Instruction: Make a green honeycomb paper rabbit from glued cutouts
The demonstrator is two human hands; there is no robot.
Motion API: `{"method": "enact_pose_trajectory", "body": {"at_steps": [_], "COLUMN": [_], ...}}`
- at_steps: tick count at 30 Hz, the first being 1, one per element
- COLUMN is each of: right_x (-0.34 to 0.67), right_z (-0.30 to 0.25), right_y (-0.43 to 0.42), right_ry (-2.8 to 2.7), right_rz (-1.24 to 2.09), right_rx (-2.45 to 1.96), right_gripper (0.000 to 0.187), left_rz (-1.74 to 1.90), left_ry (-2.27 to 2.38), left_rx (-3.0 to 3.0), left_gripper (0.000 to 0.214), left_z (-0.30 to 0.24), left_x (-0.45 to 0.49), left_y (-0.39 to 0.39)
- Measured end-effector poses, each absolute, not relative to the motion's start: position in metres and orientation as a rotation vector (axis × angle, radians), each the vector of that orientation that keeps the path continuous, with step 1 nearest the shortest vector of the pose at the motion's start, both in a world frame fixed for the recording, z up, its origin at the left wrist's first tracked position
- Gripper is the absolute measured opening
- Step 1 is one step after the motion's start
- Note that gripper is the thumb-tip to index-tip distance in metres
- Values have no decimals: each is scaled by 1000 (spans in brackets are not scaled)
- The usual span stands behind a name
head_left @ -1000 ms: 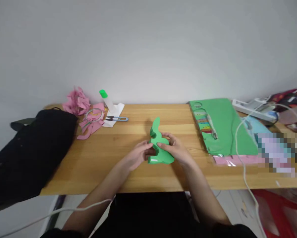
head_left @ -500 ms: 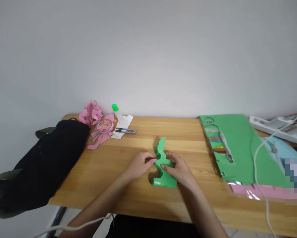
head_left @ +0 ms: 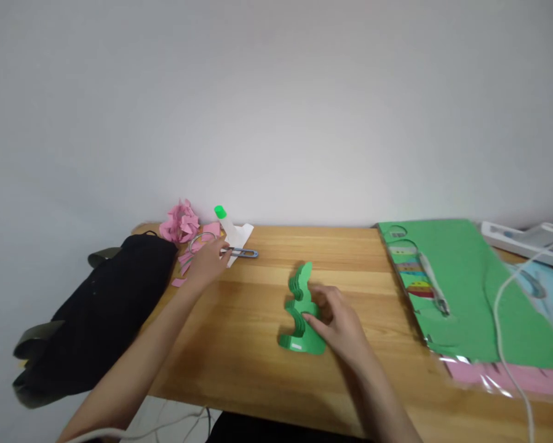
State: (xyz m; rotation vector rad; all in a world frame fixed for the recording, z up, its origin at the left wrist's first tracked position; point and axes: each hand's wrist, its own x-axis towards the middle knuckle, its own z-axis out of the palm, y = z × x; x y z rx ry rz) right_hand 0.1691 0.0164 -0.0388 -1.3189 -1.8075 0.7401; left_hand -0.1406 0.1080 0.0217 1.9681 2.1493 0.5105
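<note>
Indoor craft spot; wooden table (head_left: 239,332) against plain grey wall (head_left: 304,111); glue stick (head_left: 226,223), pink paper scraps (head_left: 181,222)

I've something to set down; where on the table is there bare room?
The table shows bare wood between the left forearm and the green cutouts, and behind the cutouts and right hand, from the snips across to the green sheets. The left end is crowded: pink scraps, green-capped tube, black bag, and the left hand by the snips.

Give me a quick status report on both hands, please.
Left hand at the scissors, grip unclear. Right hand holding green cutout stack. Glue stick just beyond scissors.
</note>
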Motion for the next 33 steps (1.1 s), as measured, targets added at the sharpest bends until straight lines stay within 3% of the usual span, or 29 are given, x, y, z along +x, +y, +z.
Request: {"method": "enact_pose_trajectory", "body": {"at_steps": [4, 10, 17, 24, 28, 33], "right_x": [164, 157, 159, 161, 158, 151], "right_z": [-36, -27, -23, 7, 38, 50], "right_y": [14, 11, 11, 9, 13, 21], "right_ry": [-2036, -2215, -2192, -1899, -1794, -1723], "right_rz": [410, 346, 391, 317, 440, 581], "right_rx": [-1163, -1154, -1147, -1063, -1082, -1180], "right_gripper": [8, 19, 26, 23, 14, 17], "left_rz": [610, 804, 932, 1046, 899, 859], "left_ry": [2231, 2156, 1958, 1743, 1547, 1456], "left_rx": [1909, 1738, 1656, 1703, 1839, 1824], "left_gripper": [23, 42, 25, 35, 33, 30], "left_z": [20, 21, 21, 35, 47, 41], "left_x": [-160, -169, -154, -112, -77, -57], "left_y": [127, 160, 167, 119, 75, 46]}}
